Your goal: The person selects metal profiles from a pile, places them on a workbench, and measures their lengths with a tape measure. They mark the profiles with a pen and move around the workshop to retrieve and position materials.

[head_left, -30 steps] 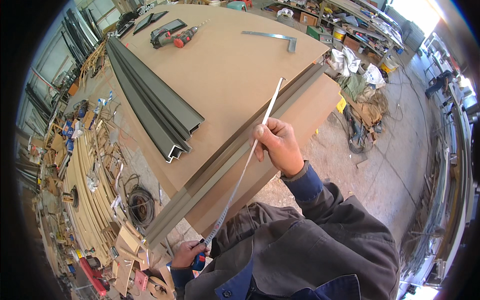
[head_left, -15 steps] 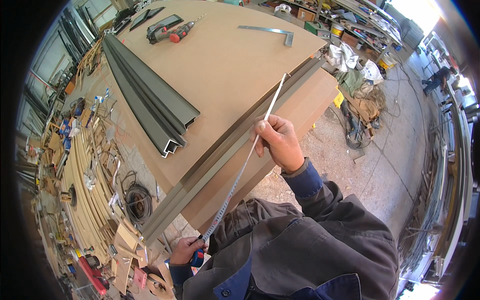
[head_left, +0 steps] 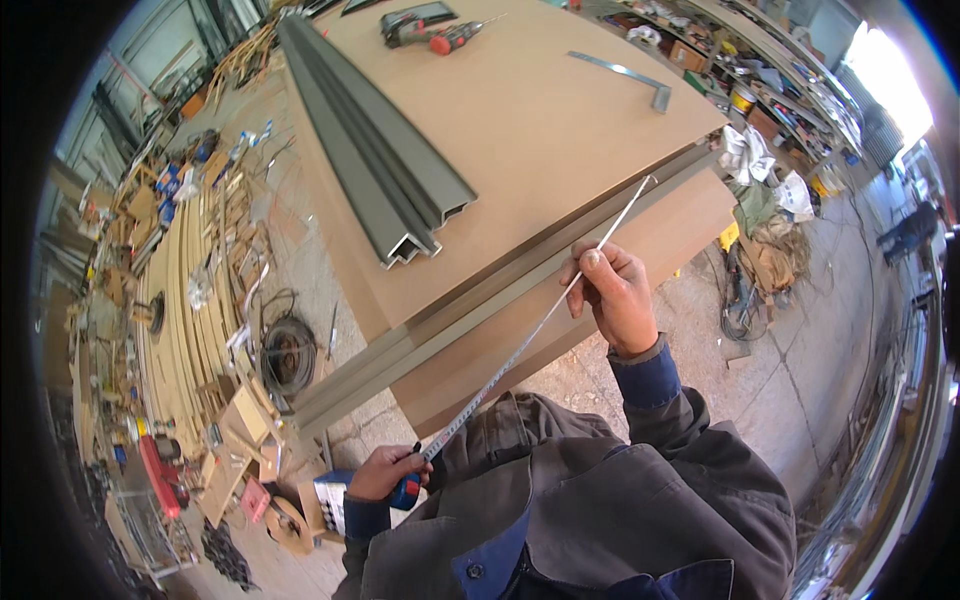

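My left hand is closed around the blue case of a tape measure, low in front of my jacket. From the case its pale blade runs up and to the right. My right hand pinches the blade between thumb and fingers, short of the hooked end, which sticks out past them. The hand and blade are over a long grey-brown metal profile at the near edge of the brown sheets. I cannot tell whether the blade touches it.
Dark metal profiles lie lengthwise on the sheets. Beyond them are a red and black drill and a metal square. Wood strips and a coiled cable cover the floor at left. White bags and a power tool lie at right.
My view has shifted, so the drill, square and dark profiles stand further right in the picture. Both hands still hold the tape measure, its blade still drawn out.
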A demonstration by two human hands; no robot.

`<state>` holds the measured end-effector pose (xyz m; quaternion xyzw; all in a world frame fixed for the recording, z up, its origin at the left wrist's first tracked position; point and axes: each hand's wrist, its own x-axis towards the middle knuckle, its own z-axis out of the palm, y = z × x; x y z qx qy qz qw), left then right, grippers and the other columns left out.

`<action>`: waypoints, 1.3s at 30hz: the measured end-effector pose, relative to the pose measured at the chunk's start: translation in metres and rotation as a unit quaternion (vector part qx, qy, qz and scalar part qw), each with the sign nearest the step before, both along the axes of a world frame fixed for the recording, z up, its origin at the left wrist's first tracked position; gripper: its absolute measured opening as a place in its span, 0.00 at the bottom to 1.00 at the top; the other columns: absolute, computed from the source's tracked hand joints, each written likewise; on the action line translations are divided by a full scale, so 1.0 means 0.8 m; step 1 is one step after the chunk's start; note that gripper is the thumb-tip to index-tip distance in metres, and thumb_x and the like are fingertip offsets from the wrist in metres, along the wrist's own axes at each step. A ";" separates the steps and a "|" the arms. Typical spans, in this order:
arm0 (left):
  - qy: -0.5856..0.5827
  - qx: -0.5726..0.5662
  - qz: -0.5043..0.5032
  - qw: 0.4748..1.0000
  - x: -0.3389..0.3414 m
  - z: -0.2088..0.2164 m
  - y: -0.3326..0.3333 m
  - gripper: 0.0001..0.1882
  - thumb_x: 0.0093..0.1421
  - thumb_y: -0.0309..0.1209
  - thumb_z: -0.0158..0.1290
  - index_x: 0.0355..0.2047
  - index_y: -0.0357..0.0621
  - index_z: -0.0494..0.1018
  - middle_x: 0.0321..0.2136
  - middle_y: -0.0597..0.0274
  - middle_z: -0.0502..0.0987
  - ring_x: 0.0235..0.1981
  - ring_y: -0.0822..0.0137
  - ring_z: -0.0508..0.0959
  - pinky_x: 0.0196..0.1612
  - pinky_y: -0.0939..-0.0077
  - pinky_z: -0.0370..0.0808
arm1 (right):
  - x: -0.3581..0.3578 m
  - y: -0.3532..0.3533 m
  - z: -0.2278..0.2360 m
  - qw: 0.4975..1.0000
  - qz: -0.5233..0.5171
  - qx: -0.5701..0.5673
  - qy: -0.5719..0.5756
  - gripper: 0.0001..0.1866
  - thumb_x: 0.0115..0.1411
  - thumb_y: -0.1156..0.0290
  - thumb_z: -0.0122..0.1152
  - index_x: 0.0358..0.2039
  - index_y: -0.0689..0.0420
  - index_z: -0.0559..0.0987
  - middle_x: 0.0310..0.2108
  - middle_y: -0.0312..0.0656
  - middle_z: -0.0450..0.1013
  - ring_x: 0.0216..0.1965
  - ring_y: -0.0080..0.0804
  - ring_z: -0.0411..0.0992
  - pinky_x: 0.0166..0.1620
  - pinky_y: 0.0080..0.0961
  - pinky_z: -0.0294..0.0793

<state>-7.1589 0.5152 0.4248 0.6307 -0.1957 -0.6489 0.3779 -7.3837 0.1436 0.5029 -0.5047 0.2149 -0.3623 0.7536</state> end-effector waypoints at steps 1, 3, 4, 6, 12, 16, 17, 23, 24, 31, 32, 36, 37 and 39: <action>-0.022 -0.012 -0.017 1.000 -0.002 0.006 -0.005 0.17 0.68 0.37 0.52 0.38 0.31 0.79 0.29 0.59 0.81 0.32 0.72 0.80 0.40 0.78 0.75 | 0.004 0.007 0.005 1.000 0.000 0.010 0.008 0.15 0.68 0.64 0.55 0.41 0.66 0.77 0.29 0.43 0.77 0.21 0.24 0.72 0.26 0.19 0.72; -0.040 -0.013 -0.037 0.998 -0.007 0.014 -0.017 0.18 0.68 0.38 0.52 0.37 0.31 0.79 0.28 0.60 0.81 0.32 0.72 0.80 0.40 0.78 0.75 | 0.014 0.027 0.016 0.999 0.010 0.034 0.026 0.13 0.67 0.68 0.55 0.37 0.67 0.79 0.28 0.40 0.77 0.22 0.22 0.72 0.28 0.19 0.73; -0.040 -0.001 -0.039 0.998 -0.009 0.023 -0.020 0.19 0.68 0.39 0.51 0.37 0.32 0.79 0.28 0.60 0.81 0.32 0.73 0.79 0.40 0.78 0.75 | 0.019 0.034 0.013 0.998 0.049 0.021 0.046 0.13 0.67 0.68 0.54 0.37 0.67 0.79 0.28 0.40 0.77 0.23 0.22 0.73 0.29 0.19 0.74; -0.033 -0.046 -0.040 0.998 -0.016 0.032 -0.026 0.19 0.68 0.40 0.51 0.36 0.32 0.80 0.27 0.61 0.81 0.31 0.73 0.79 0.39 0.78 0.75 | 0.023 0.050 0.004 0.989 0.122 -0.010 0.084 0.13 0.67 0.69 0.54 0.38 0.68 0.79 0.29 0.41 0.78 0.25 0.22 0.74 0.30 0.19 0.75; -0.019 -0.088 0.021 0.996 -0.027 0.033 -0.001 0.18 0.69 0.39 0.51 0.36 0.34 0.80 0.26 0.62 0.80 0.31 0.72 0.78 0.39 0.77 0.74 | 0.065 0.112 -0.009 0.887 0.387 -0.115 0.226 0.10 0.63 0.76 0.55 0.42 0.66 0.80 0.33 0.39 0.77 0.31 0.21 0.74 0.36 0.21 0.76; -0.015 -0.084 0.087 0.993 -0.020 0.027 0.043 0.19 0.69 0.40 0.50 0.35 0.34 0.80 0.26 0.62 0.80 0.31 0.72 0.78 0.39 0.78 0.74 | 0.102 0.159 -0.011 0.855 0.434 -0.176 0.222 0.08 0.61 0.73 0.59 0.37 0.63 0.79 0.27 0.41 0.74 0.29 0.24 0.68 0.35 0.25 0.71; -0.009 -0.080 0.113 0.990 -0.016 0.021 0.055 0.20 0.69 0.41 0.50 0.34 0.34 0.80 0.26 0.62 0.80 0.31 0.72 0.78 0.39 0.78 0.74 | 0.113 0.166 -0.003 0.840 0.447 -0.198 0.235 0.08 0.60 0.72 0.59 0.37 0.63 0.79 0.27 0.41 0.74 0.29 0.24 0.69 0.35 0.25 0.71; -0.001 -0.106 0.190 0.976 0.020 -0.019 0.131 0.22 0.70 0.45 0.50 0.36 0.35 0.79 0.27 0.63 0.80 0.32 0.74 0.78 0.39 0.80 0.73 | 0.177 0.243 0.004 0.788 0.499 -0.255 0.256 0.11 0.59 0.71 0.60 0.42 0.60 0.79 0.33 0.42 0.78 0.31 0.30 0.74 0.37 0.25 0.75; 0.009 -0.099 0.219 0.971 0.028 -0.028 0.150 0.22 0.70 0.45 0.50 0.37 0.35 0.79 0.28 0.63 0.80 0.32 0.75 0.78 0.39 0.80 0.73 | 0.194 0.257 0.006 0.777 0.504 -0.273 0.260 0.11 0.59 0.72 0.60 0.42 0.60 0.79 0.33 0.42 0.78 0.31 0.31 0.75 0.37 0.26 0.75; 0.062 -0.072 0.380 0.920 0.110 -0.090 0.299 0.20 0.70 0.43 0.50 0.39 0.35 0.78 0.29 0.65 0.79 0.31 0.77 0.77 0.38 0.83 0.72 | 0.315 0.358 0.011 0.745 0.482 -0.344 0.306 0.11 0.56 0.74 0.63 0.40 0.60 0.79 0.35 0.42 0.79 0.33 0.31 0.77 0.38 0.27 0.76; 0.053 -0.073 0.392 0.915 0.123 -0.095 0.319 0.20 0.70 0.43 0.50 0.38 0.35 0.78 0.29 0.65 0.79 0.31 0.77 0.77 0.38 0.83 0.73 | 0.333 0.367 0.011 0.740 0.475 -0.355 0.317 0.11 0.56 0.74 0.63 0.41 0.60 0.78 0.35 0.42 0.79 0.33 0.31 0.77 0.38 0.26 0.76; -0.031 -0.065 0.416 0.906 0.182 -0.099 0.381 0.20 0.70 0.42 0.49 0.38 0.35 0.79 0.29 0.64 0.80 0.32 0.77 0.77 0.39 0.82 0.73 | 0.396 0.380 0.011 0.723 0.463 -0.390 0.332 0.12 0.58 0.74 0.61 0.43 0.61 0.77 0.32 0.40 0.78 0.31 0.28 0.75 0.37 0.24 0.75; -0.030 -0.060 0.420 0.905 0.196 -0.096 0.394 0.20 0.70 0.42 0.49 0.39 0.35 0.79 0.29 0.64 0.80 0.32 0.77 0.77 0.39 0.81 0.73 | 0.411 0.387 0.015 0.732 0.442 -0.382 0.350 0.12 0.58 0.74 0.61 0.43 0.61 0.77 0.32 0.41 0.77 0.31 0.27 0.75 0.37 0.24 0.74; -0.027 -0.055 0.431 0.900 0.224 -0.091 0.416 0.21 0.70 0.43 0.49 0.40 0.34 0.79 0.30 0.63 0.81 0.33 0.76 0.77 0.40 0.80 0.73 | 0.441 0.395 0.019 0.732 0.418 -0.391 0.369 0.11 0.59 0.74 0.60 0.43 0.62 0.77 0.31 0.41 0.77 0.31 0.26 0.75 0.36 0.23 0.74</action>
